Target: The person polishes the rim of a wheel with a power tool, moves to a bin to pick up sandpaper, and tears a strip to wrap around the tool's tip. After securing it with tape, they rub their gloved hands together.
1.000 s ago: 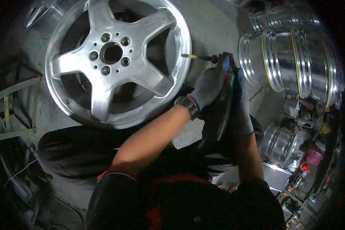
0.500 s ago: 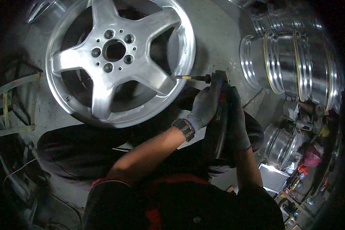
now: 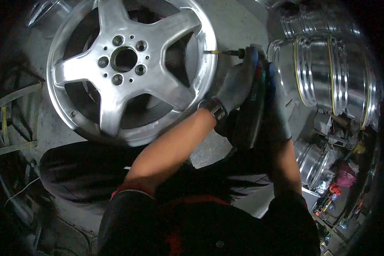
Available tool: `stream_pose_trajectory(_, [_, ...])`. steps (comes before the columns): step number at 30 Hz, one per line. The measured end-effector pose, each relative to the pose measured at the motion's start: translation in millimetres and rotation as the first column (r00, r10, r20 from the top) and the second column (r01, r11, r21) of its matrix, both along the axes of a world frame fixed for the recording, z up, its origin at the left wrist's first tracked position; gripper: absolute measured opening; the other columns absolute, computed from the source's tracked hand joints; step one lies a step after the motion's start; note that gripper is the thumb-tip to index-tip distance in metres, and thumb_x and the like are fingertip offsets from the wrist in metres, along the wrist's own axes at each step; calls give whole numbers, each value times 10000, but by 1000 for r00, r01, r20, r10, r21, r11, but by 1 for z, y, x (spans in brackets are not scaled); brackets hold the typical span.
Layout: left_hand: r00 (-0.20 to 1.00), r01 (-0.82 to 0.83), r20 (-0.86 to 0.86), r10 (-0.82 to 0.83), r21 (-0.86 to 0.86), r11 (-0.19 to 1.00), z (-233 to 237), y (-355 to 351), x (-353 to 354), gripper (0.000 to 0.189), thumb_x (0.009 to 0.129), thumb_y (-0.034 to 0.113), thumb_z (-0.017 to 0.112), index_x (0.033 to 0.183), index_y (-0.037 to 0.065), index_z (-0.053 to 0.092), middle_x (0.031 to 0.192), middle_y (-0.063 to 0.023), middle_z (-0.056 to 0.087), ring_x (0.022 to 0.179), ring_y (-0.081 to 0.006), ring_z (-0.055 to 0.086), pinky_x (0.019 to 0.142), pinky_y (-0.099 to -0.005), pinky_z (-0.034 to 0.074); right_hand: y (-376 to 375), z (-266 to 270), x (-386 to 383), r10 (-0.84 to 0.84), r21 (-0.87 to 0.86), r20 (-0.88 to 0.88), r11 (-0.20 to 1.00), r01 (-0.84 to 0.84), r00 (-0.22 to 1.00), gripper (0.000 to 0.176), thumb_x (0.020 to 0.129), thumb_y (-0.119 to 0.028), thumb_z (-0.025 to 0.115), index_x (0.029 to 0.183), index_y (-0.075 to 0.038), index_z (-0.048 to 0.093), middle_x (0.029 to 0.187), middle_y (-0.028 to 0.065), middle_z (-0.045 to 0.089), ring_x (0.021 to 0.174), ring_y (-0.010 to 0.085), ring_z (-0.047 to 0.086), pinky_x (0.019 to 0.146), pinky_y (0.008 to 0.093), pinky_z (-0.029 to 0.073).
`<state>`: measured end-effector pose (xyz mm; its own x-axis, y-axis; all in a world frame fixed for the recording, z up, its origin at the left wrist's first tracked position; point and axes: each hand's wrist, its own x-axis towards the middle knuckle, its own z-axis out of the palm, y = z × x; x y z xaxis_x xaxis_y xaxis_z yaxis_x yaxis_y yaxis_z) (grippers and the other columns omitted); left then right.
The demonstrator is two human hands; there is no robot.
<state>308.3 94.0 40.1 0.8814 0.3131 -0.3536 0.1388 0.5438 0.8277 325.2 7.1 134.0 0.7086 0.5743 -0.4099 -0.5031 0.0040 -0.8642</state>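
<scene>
A silver five-spoke alloy wheel (image 3: 109, 96) lies in front of my knees, its face up. My left hand (image 3: 236, 83), in a grey glove with a watch at the wrist, is wrapped round the head end of a dark handheld grinder (image 3: 249, 119). Along the other side of its body, my gloved right hand (image 3: 280, 109) grips the same tool. The grinder's thin shaft (image 3: 222, 52) points left, and its tip overlaps the wheel's right rim in this view. Both palms are hidden by the tool and shadow.
Several polished wheel barrels (image 3: 322, 77) stand in a row at the right. Below them sit another wheel (image 3: 313, 164), a maroon cloth (image 3: 346, 176) and small clutter. A metal frame (image 3: 17, 96) is at the left. My crossed leg (image 3: 85, 170) lies close to the wheel.
Both hands and the grinder have moved up and slightly right, taking the shaft tip farther up the wheel's right rim. The wheel's centre sits slightly left and lower in view.
</scene>
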Motion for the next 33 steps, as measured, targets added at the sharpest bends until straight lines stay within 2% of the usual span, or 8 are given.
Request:
stream_pose_trajectory(10, [942,-311,212,259,262,914,-9,-9,0,883,1043,685,168,1171,-58,627,1073,-299,684,1069,-451,646,945,-506,444,0,-19,10,33,41,-46,999,-31,998,562,1067,-395,525,1488,-26,480,1465,111,550,1336,227,520,1162,383,365])
stream_pose_trajectory(12, [980,-91,188,67,121,988,-2,14,4,599,1116,512,309,1308,8,571,1206,-119,622,1129,-189,543,1050,-377,407,7,-20,31,89,-45,94,995,-85,992,559,1064,-405,527,1473,-24,499,1450,113,561,1324,231,530,1153,375,376])
stream_pose_trajectory(18, [985,-26,169,44,-112,993,9,25,10,583,1118,502,315,1316,14,564,1210,-120,620,1129,-194,539,1053,-375,406,2,-30,60,170,-183,251,975,-126,953,562,1051,-413,552,1449,-16,530,1434,115,574,1312,242,541,1137,351,390])
stream_pose_trajectory(22, [972,-218,125,199,170,961,-1,-1,3,981,971,810,193,1040,-42,675,964,-219,703,993,-322,646,945,-436,446,-7,-28,34,51,-175,200,984,-16,978,552,1046,-415,569,1422,-13,558,1369,100,614,1233,213,577,1087,351,424])
stream_pose_trajectory(24, [976,-142,127,176,-238,961,6,-5,-7,581,1119,483,329,1389,12,537,1316,-125,587,1236,-180,504,1113,-345,368,2,-16,19,51,-150,156,988,-27,986,554,1051,-414,558,1429,-10,551,1388,106,606,1253,217,572,1103,356,418])
stream_pose_trajectory(27, [978,-101,180,106,-36,994,-7,2,4,588,1120,478,331,1415,8,524,1332,-116,584,1255,-181,502,1120,-337,355,-2,-24,34,113,-140,195,986,-87,974,551,1063,-402,536,1448,-8,532,1425,115,586,1291,225,558,1137,364,399])
stream_pose_trajectory(30, [990,-94,103,95,-9,996,-2,8,16,1020,959,824,206,1116,-74,665,1026,-218,692,1005,-311,632,971,-411,433,-3,-26,48,166,-183,256,976,-121,952,537,1074,-389,515,1464,-20,514,1436,112,575,1294,220,556,1148,364,394])
stream_pose_trajectory(33, [974,-184,161,160,149,972,0,4,8,1012,962,818,217,1121,-74,668,1048,-212,687,1010,-309,622,965,-406,433,8,-11,22,87,-97,152,993,-72,985,521,1080,-385,511,1466,-35,513,1400,92,592,1243,200,574,1117,355,420])
